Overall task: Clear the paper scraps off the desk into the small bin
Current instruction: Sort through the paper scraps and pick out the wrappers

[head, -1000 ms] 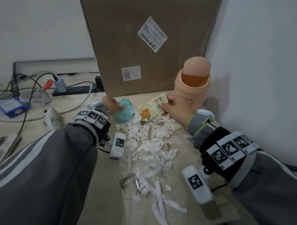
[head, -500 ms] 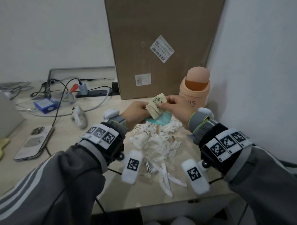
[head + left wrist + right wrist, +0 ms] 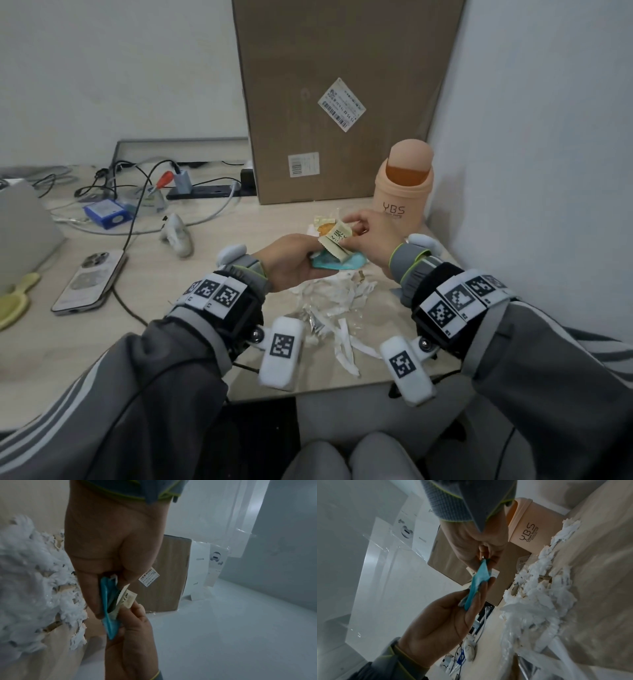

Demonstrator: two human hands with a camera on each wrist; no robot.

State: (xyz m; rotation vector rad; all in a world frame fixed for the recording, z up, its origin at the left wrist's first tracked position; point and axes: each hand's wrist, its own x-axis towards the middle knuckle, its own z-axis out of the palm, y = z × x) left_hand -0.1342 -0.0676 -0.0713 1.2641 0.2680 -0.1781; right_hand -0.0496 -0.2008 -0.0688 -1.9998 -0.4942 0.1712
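Observation:
A heap of torn white paper scraps (image 3: pixel 337 296) lies on the desk (image 3: pixel 164 274), also seen as paper scraps (image 3: pixel 34 582) and paper scraps (image 3: pixel 539 588). The peach small bin (image 3: pixel 404 186) with a swing lid stands at the back right by the wall; it shows as the bin (image 3: pixel 534 528) in the right wrist view. Above the heap, my left hand (image 3: pixel 317 258) pinches a teal wrapper (image 3: pixel 342 265) with a yellow printed wrapper (image 3: pixel 337 241) laid on it. My right hand (image 3: pixel 347 240) pinches the yellow wrapper (image 3: pixel 127 599) from the other side, beside the teal wrapper (image 3: pixel 107 601).
A tall cardboard box (image 3: pixel 335 102) leans on the wall behind the bin. To the left lie a phone (image 3: pixel 90 281), cables and a power strip (image 3: pixel 205 192), a blue box (image 3: pixel 108 214) and a small white object (image 3: pixel 178 236). The desk's front edge (image 3: pixel 342 387) is near.
My left hand has lifted the teal wrapper off the desk and brought it to the right hand. The yellow wrapper now lies on the teal one, held by both hands.

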